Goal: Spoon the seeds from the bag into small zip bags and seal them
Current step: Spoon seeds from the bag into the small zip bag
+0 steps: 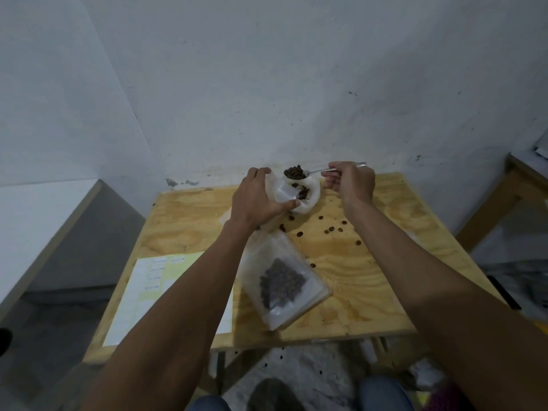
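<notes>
At the far edge of the plywood table (370, 292), my left hand (258, 200) grips the rim of a white bag (311, 197) and holds its mouth open; brown seeds show inside. My right hand (350, 180) pinches the handle of a metal spoon (317, 172). The spoon's bowl is heaped with seeds (294, 172) and hovers just above the bag's mouth. Nearer to me, a clear zip bag (284, 286) lies flat on the table with a pile of seeds in it.
Loose seeds (332, 229) are scattered on the table right of the white bag, and a few lie on the floor below. A yellow-and-white label sheet (142, 292) lies at the table's left front. A wall stands right behind the table; another wooden table (510, 185) is at the right.
</notes>
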The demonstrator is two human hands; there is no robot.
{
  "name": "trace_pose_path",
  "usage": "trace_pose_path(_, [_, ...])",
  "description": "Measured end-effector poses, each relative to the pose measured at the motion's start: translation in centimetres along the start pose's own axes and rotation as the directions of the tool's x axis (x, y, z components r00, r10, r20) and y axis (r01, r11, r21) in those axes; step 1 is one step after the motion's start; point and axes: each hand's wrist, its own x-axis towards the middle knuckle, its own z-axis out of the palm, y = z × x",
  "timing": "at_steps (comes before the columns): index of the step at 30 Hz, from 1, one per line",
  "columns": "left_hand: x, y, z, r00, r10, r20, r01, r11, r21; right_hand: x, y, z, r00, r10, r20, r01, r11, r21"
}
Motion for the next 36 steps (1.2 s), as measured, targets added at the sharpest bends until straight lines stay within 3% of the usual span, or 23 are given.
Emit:
trace_pose_path(6, [-0.1, 0.6, -0.9, 0.998, 0.041, -0.043, -0.041, 0.999, 0.001, -1.7, 0.0, 0.5, 0.968, -0.13, 0.215, 0.166, 0.973, -0.159])
trace_pose_path(8, [-0.2, 0.6, -1.1, 0.997, 0.054, -0.057, -0.053, 0.999, 0.005, -1.9, 0.1, 0.7, 0.957, -0.177, 0.228, 0.22, 0.96, -0.176])
trace_pose_path(12, [-0.6, 0.2, -1.6, 0.993, 0.051, -0.104, -0.051, 0.999, 0.0, -1.7, 0.1, 0.9, 0.99, -0.143, -0.009, 0.143, 0.989, -0.046])
trace_pose_path(15, [-0.8, -0.2, -1.8, 0.984, 0.064, -0.167, -0.066, 0.998, -0.005, -1.2, 1.1, 1.0, 0.984, -0.085, -0.157, 0.068, 0.992, -0.106])
trace_pose_path(19, [-0.5, -0.3, -2.2, 0.968, 0.068, -0.24, -0.085, 0.995, -0.06, -0.8, 3.2, 1.2, 0.991, 0.066, -0.119, -0.093, 0.967, -0.239])
trace_pose_path(22, [-0.4, -0.2, -2.4, 0.965, 0.062, -0.254, -0.093, 0.989, -0.111, -1.1, 3.7, 1.5, 0.985, 0.138, -0.102, -0.169, 0.883, -0.437])
trace_pose_path(24, [-0.5, -0.1, -2.6, 0.965, 0.051, -0.259, -0.09, 0.986, -0.141, -1.2, 3.4, 1.8, 0.973, 0.194, -0.128, -0.231, 0.851, -0.471])
trace_pose_path(26, [-0.6, 0.0, -2.8, 0.965, 0.033, -0.26, -0.08, 0.982, -0.173, -1.6, 2.9, 2.0, 0.972, 0.149, -0.184, -0.224, 0.827, -0.516])
trace_pose_path(28, [-0.7, 0.0, -3.0, 0.964, 0.022, -0.266, -0.076, 0.978, -0.194, -2.2, 2.2, 2.2, 0.976, -0.067, -0.205, -0.065, 0.814, -0.578])
trace_pose_path(30, [-0.8, 0.1, -3.2, 0.962, 0.014, -0.274, -0.075, 0.974, -0.212, -2.7, 1.1, 2.3, 0.957, -0.282, -0.073, 0.202, 0.823, -0.532])
trace_pose_path(31, [-0.8, 0.3, -3.3, 0.961, -0.001, -0.278, -0.066, 0.971, -0.23, -3.1, 0.3, 2.5, 0.947, -0.316, 0.053, 0.305, 0.835, -0.459])
trace_pose_path(34, [-0.9, 1.0, -4.1, 0.949, -0.038, -0.313, -0.054, 0.959, -0.28, -4.7, -2.2, 3.3, 0.873, -0.226, 0.432, 0.382, 0.867, -0.319])
trace_pose_path(36, [-0.9, 1.5, -4.7, 0.942, -0.049, -0.332, -0.056, 0.952, -0.301, -5.8, -3.3, 4.2, 0.84, -0.198, 0.504, 0.377, 0.882, -0.282])
